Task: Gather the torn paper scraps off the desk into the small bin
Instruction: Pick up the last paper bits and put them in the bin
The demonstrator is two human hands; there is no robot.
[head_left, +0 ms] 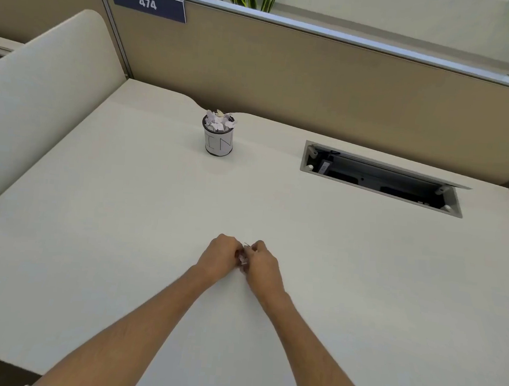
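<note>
A small round bin (pixel 218 142) wrapped in white paper with hand-drawn letters stands at the back middle of the cream desk (pixel 108 211). Torn paper scraps (pixel 219 120) heap above its rim. Near the desk's front middle, my left hand (pixel 219 257) and my right hand (pixel 261 265) press together, fingers curled. Between them a few small scraps (pixel 244 257) peek out, mostly hidden by the fingers. Both hands are well in front of the bin.
An open cable hatch (pixel 379 178) with a raised lid is sunk into the desk at the back right. A tan partition (pixel 316 85) with a blue "474" sign (pixel 148 3) runs behind. A cream side panel (pixel 42 84) borders the left. Plants stand beyond the partition.
</note>
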